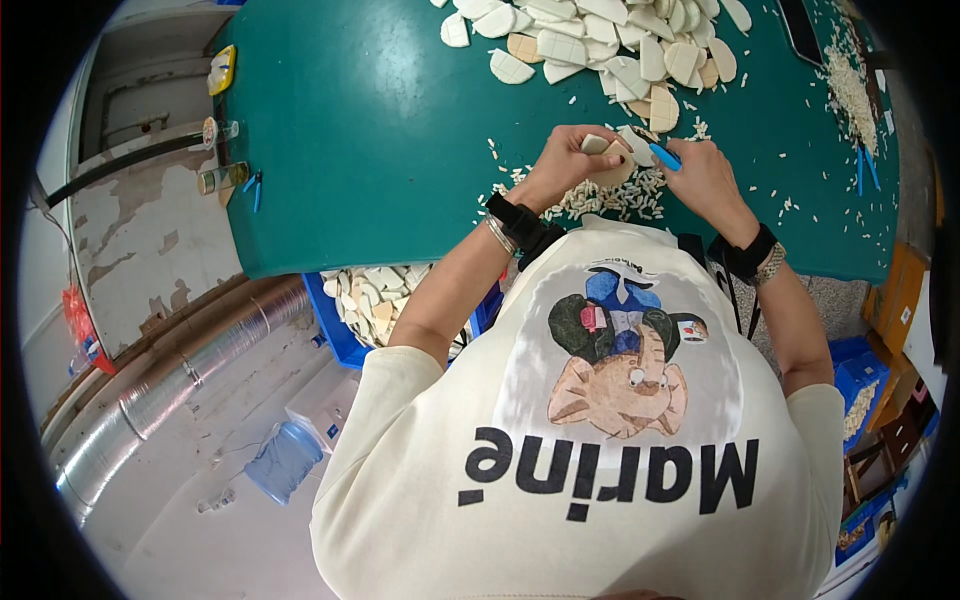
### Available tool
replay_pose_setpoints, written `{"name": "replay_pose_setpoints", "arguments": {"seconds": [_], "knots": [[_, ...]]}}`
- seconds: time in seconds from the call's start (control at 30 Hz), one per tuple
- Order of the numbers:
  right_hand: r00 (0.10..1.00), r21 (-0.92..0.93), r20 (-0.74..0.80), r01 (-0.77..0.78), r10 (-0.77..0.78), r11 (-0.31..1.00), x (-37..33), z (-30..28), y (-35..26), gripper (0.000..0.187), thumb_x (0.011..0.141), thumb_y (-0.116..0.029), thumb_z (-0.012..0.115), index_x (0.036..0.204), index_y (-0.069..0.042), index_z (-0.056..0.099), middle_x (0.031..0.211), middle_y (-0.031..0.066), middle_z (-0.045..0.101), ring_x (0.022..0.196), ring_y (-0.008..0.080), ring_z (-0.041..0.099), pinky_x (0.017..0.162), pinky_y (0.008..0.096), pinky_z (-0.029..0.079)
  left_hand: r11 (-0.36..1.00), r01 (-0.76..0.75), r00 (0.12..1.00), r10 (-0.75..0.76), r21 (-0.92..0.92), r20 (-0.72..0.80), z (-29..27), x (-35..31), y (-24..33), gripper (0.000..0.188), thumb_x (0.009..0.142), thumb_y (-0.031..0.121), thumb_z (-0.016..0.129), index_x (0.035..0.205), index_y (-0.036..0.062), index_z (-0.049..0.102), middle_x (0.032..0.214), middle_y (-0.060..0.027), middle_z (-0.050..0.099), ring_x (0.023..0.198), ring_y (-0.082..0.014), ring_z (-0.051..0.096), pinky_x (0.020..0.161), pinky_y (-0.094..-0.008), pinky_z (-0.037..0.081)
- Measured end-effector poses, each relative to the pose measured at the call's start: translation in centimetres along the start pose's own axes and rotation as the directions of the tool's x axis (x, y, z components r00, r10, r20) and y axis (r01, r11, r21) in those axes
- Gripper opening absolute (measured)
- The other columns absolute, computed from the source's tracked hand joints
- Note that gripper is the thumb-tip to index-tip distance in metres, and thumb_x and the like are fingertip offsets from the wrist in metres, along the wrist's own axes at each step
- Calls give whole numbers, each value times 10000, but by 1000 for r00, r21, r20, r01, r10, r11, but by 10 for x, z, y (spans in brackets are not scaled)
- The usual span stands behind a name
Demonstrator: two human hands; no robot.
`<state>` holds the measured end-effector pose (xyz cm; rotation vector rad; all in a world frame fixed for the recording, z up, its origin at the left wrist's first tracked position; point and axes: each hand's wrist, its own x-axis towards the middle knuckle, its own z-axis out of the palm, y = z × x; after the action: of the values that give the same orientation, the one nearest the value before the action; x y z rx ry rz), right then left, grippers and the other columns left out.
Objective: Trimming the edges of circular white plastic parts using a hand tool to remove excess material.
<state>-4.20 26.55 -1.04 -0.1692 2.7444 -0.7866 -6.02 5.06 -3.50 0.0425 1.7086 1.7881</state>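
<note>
Shirt: cream cloth (600,480) fills the lower view, nearest the lens.
Table edge: green table (380,130) ends just before the chest; left half bare.
Left hand: left hand (570,160) closed around a pale flat piece (612,165) above scattered chips (600,200).
Right hand: right hand (705,175) grips a blue tool (664,156), tip at the piece.
Far edge: heap of pale pieces (600,40).

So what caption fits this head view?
Left hand holds a tan rounded piece; right hand grips a blue-handled tool.
</note>
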Motion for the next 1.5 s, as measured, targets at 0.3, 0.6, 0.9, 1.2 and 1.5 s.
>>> {"name": "replay_pose_setpoints", "arguments": {"seconds": [0.3,0.6,0.9,1.2,1.5], "knots": [[859,688,498,-476,120,548,15,-2,-16,437,833,-493,659,677,-116,504,619,-64,438,565,41,421,500,211,355,999,1,998,1,-40,58,4,-1,0,197,812,68,706,1004,36,679,944,-34,681,843,-113,628,764,-270,514],[844,638,528,-466,92,613,15,14,14,362,830,-412,685,853,-66,579,690,-1,537,617,120,501,563,251,382,937,83,996,-91,-339,-9,-9,-4,-6,213,849,100,670,1048,34,629,963,-39,669,829,-134,637,739,-284,528],[980,-212,-97,149,-173,966,4,41,31,406,735,-199,740,1057,-33,557,956,143,612,918,312,580,784,409,425,753,280,939,-344,-595,6,-32,-17,-12,153,929,141,523,1058,59,518,1058,-128,613,830,-209,626,637,-314,545],[952,146,-294,129,-81,981,9,27,11,255,747,-103,671,989,-53,610,849,115,626,765,306,603,665,415,461,784,340,940,-295,-520,169,-11,-4,-8,259,938,141,545,1181,57,510,1020,-82,600,849,-208,640,701,-320,575],[695,-309,-329,560,-639,769,0,17,-19,265,720,-67,651,983,-75,617,913,46,614,857,237,584,756,366,436,584,298,944,-297,-755,142,-3,16,-9,391,902,103,606,1260,92,450,1157,-99,535,989,-238,602,826,-434,575]]}}
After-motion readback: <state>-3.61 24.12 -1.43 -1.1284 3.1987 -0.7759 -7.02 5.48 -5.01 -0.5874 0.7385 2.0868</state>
